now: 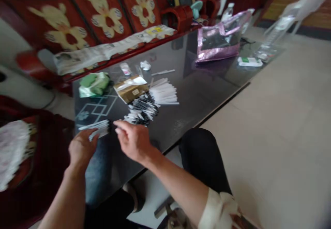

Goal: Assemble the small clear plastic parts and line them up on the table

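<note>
My left hand is closed around a small bundle of thin whitish sticks with dark ends, held low over the near left part of the table. Just right of those dark ends hovers my right hand, its index finger stretched out and the thumb a little apart; I see nothing between them. Beyond the right hand lies a heap of black-and-white thin sticks, too blurred to name more exactly. A fan of white, straw-like tubes touches the heap's far right side.
A gold-brown box stands behind the heap, and a green soft pack lies left of it. Farther right on the dark glossy table are a pink-edged clear bag, a white-green box and a clear bottle.
</note>
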Action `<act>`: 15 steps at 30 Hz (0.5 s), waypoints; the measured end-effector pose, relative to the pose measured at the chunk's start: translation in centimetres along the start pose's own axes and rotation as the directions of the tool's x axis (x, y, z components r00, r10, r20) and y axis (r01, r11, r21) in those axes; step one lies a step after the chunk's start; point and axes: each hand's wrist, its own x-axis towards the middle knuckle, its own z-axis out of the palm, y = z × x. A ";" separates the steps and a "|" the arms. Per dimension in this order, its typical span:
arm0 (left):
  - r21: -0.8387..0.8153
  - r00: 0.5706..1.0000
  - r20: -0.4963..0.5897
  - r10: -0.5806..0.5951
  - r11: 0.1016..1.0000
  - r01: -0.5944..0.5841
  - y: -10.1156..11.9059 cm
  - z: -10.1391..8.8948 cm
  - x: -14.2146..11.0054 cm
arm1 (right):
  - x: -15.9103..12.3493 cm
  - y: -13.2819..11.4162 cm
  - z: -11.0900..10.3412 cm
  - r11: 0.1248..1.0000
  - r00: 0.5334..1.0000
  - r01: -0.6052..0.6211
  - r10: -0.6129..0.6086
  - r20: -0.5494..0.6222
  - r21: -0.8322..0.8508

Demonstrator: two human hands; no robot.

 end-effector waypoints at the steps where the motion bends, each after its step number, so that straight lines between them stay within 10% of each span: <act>1: -0.017 0.998 -0.028 0.048 0.999 -0.048 -0.6 0.2 0.4 | 1.3 -0.5 -1.5 1.000 0.999 0.014 -0.014 -0.036 -0.010; 8: -0.128 0.999 -0.020 0.047 0.991 -0.049 -2.9 -1.6 0.6 | 5.5 -1.9 -2.2 0.984 0.991 0.128 -0.121 0.066 -0.121; 15: -0.190 0.999 0.036 0.015 0.982 -0.008 -3.2 -2.6 0.6 | 5.6 1.6 -1.2 0.978 0.982 0.136 -0.112 0.153 -0.157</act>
